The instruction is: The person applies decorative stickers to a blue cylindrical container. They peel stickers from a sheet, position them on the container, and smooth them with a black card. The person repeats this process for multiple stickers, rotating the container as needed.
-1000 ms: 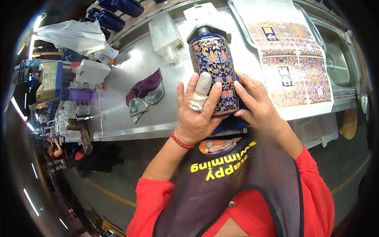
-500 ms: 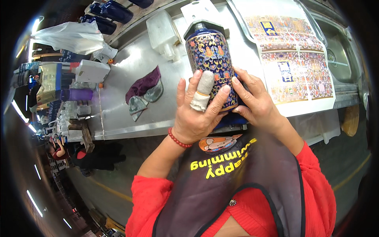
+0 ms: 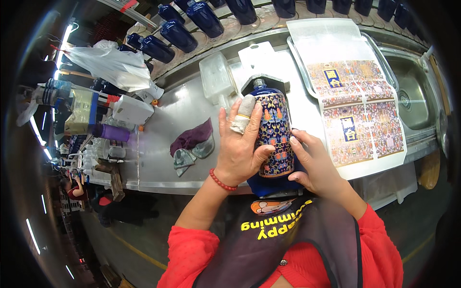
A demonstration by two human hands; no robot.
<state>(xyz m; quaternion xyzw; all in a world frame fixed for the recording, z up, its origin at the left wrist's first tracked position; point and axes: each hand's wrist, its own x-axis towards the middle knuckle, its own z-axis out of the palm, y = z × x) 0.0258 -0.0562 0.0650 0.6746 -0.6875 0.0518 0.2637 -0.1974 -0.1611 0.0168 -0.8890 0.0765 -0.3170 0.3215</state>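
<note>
A dark blue bottle (image 3: 276,127) lies with its neck pointing away, wrapped in a colourful floral pattern. Its neck end rests at a notched grey holder (image 3: 282,84). My left hand (image 3: 238,154) presses along the bottle's left side, fingers long and thumb on the patterned face; a grey cloth cover with a band wraps one finger. On the right side, the fingertips of my right hand (image 3: 314,163) bear against the bottle's lower part. Between them, both hands hold it. Right of the bottle lies a sheet of patterned transfers (image 3: 357,115), partly on a metal tray (image 3: 307,79).
Left on the metal bench (image 3: 161,165) lie a purple and grey cloth (image 3: 193,140) and a clear rectangular container (image 3: 216,77). Several plain blue bottles (image 3: 205,20) stand along the back. A sink (image 3: 413,93) is at the far right. Farther left is a purple cup (image 3: 111,132).
The view has tilted, bringing more blue bottles into sight at the back. My left hand has shifted toward the bottle's left edge, uncovering more of the pattern. Both hands stay on the bottle.
</note>
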